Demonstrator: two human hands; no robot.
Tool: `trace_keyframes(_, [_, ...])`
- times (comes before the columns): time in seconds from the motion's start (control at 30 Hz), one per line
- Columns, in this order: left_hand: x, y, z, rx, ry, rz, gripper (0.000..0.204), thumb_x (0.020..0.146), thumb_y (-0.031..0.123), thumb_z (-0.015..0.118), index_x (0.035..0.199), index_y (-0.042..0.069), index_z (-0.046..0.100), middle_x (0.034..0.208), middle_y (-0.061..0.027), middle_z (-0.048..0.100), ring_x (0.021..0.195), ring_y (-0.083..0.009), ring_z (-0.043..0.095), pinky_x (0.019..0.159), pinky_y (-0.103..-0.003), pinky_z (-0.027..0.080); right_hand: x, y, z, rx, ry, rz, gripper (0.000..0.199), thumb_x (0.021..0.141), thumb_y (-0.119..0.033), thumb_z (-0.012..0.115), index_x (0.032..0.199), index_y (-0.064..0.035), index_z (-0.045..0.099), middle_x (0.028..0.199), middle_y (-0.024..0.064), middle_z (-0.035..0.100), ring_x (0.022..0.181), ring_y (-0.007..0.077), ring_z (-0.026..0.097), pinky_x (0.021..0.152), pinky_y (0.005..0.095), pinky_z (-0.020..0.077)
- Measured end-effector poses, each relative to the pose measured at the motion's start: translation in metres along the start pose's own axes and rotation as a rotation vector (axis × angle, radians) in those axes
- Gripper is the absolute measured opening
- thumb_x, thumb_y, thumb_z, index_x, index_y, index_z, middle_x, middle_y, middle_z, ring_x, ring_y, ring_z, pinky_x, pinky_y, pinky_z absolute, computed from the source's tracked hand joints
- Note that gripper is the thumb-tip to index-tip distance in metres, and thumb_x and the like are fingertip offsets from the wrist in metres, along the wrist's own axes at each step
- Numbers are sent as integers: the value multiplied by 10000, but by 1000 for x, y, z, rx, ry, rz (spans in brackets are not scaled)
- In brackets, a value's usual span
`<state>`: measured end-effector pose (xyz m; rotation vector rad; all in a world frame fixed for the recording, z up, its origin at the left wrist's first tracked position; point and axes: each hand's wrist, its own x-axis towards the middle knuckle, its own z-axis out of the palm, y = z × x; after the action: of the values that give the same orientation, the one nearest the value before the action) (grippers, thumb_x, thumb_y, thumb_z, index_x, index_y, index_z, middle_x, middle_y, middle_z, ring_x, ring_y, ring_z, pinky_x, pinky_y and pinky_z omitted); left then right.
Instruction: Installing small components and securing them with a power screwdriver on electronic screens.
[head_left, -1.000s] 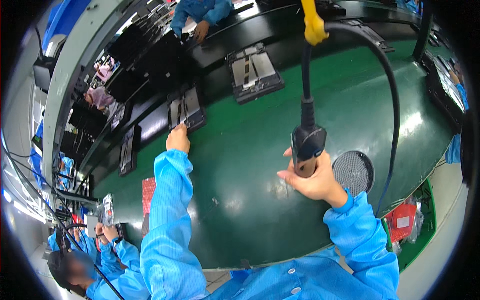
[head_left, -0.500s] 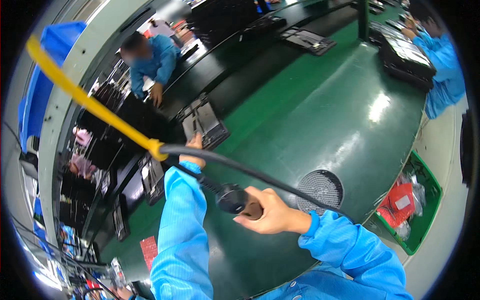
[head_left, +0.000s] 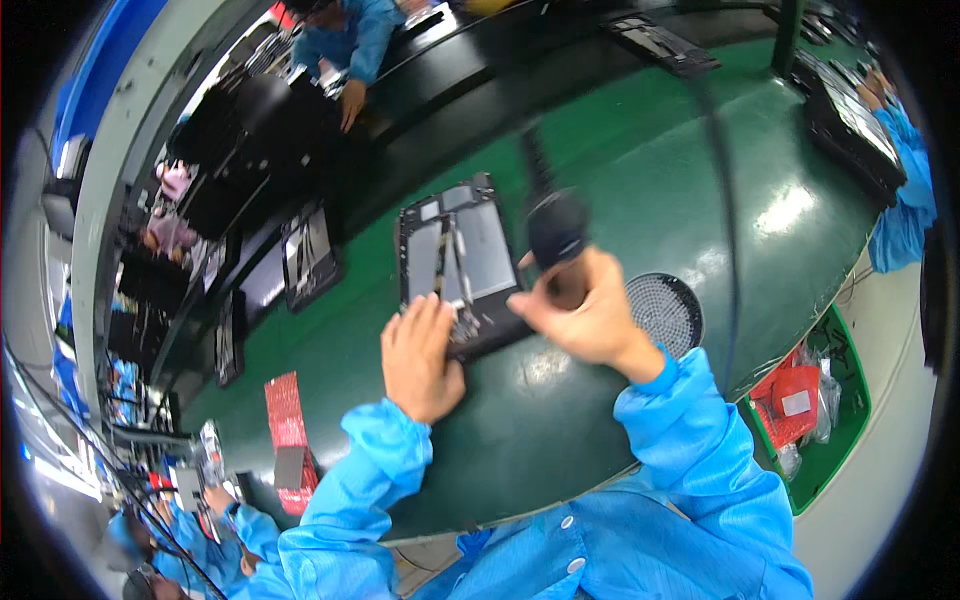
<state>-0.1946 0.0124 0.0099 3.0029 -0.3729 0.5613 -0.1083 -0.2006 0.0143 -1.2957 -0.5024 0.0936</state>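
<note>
In my right hand is a black, handheld electric screwdriver with a cord, its upper end blurred by motion. My fingers are wrapped round its lower body, and its tip is hidden. Just left of it is an opened tablet, showing grey battery panels and flex strips within a black frame. My left hand grips its near left corner, fingers over the edge and thumb low beside it.
A round, dimpled dark dish stands right of my right hand. Red bubble wrap lies left. Other opened tablets rest on the dark belt. A green bin holds red packaging. Co-workers sit around the bench.
My left hand has drawn the tablet off the belt and nearer to me. My right hand has moved right and up with the screwdriver; its cord has swung right.
</note>
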Motion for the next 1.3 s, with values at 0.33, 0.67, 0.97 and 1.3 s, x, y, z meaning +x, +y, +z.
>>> trace_keyframes(0.33, [-134,89,-33,-388,-95,-169,731,652,186,760,1303,8,477,1404,-221,404,1341,-372,346,1074,-616,164,11,5,7,-120,160,-128,315,760,29,717,1027,8,551,633,1,568,502,58,524,455,216,417])
trace_keyframes(0.67, [-163,108,-13,-556,9,-447,755,740,201,771,1360,-29,405,1448,-244,332,1369,-382,287,1104,-535,205,28,21,39,-112,202,-223,299,770,2,732,1016,7,562,656,4,585,508,67,539,462,210,415])
trace_keyframes(0.97, [-142,-8,-33,-561,150,-676,295,738,132,755,990,1,677,948,-170,667,767,-293,657,689,-352,520,9,-1,18,-153,254,-259,304,782,37,708,1046,21,556,659,8,565,506,83,541,468,212,405])
trace_keyframes(1.3, [-109,-74,-25,-588,-161,-772,254,645,89,832,822,-6,677,761,-91,651,620,-169,609,615,-287,509,-2,-3,18,-136,260,-202,329,777,54,703,1066,29,547,671,3,546,522,83,535,478,218,414])
